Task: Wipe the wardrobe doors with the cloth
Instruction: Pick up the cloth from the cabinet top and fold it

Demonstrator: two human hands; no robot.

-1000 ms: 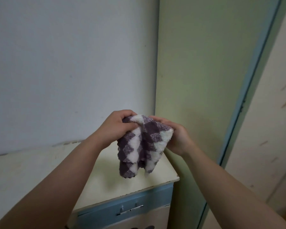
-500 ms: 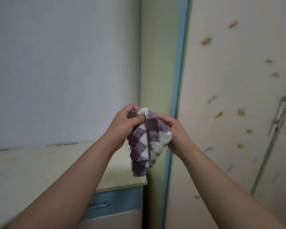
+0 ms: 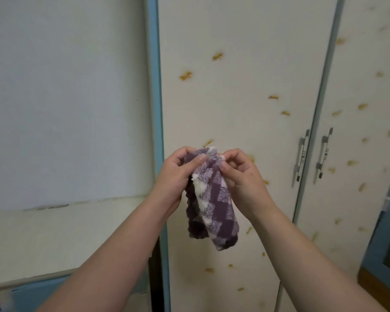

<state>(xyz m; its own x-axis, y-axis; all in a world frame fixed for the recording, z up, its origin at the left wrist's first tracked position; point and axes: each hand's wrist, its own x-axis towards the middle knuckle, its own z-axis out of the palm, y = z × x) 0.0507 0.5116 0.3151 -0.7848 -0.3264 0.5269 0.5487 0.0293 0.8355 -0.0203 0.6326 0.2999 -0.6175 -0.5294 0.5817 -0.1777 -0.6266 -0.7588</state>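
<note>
Fluffy terry cloth (image 3: 214,199); matt, smooth wardrobe doors (image 3: 234,109); shiny metal handles (image 3: 301,154).

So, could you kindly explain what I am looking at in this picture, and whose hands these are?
There is no machine here: a person wears a wide-angle camera on the head, looking forward and down at their own bare hands. The left hand and right hand both pinch the top of a purple-and-white checked cloth, which hangs bunched between them in the air. Behind it stands a cream wardrobe door, dotted with orange-yellow stains, with two metal handles further right. At lower left is the pale top of a low cabinet.
</note>
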